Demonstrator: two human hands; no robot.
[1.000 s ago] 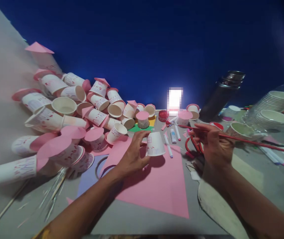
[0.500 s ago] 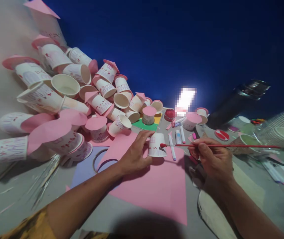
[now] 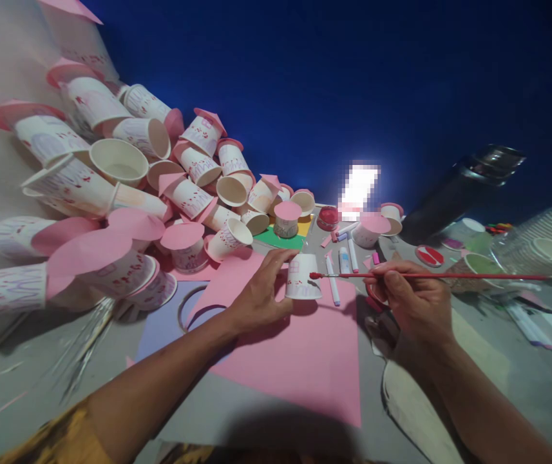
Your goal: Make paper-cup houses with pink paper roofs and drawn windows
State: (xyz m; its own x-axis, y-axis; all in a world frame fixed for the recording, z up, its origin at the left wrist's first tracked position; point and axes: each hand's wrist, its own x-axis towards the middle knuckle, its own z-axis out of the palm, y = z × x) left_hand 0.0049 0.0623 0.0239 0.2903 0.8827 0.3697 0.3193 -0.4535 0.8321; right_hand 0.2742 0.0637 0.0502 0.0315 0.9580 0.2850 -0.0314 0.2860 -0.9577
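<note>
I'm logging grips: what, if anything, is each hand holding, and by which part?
The left hand holds a white paper cup by its left side; the right hand holds a red paintbrush by the front part of its handle.

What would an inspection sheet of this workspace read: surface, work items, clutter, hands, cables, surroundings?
Surface: grey table, partly covered by a pink sheet.
Work items: white cup, wide end down; red paintbrush, tip at the cup's side, contact unclear.
Clutter: piled cups with pink paper tops; scattered markers.
Hands: left hand holds the cup; right hand holds the brush.
Cables: nothing seen.
Surroundings: dark bottle, dark blue backdrop.
</note>
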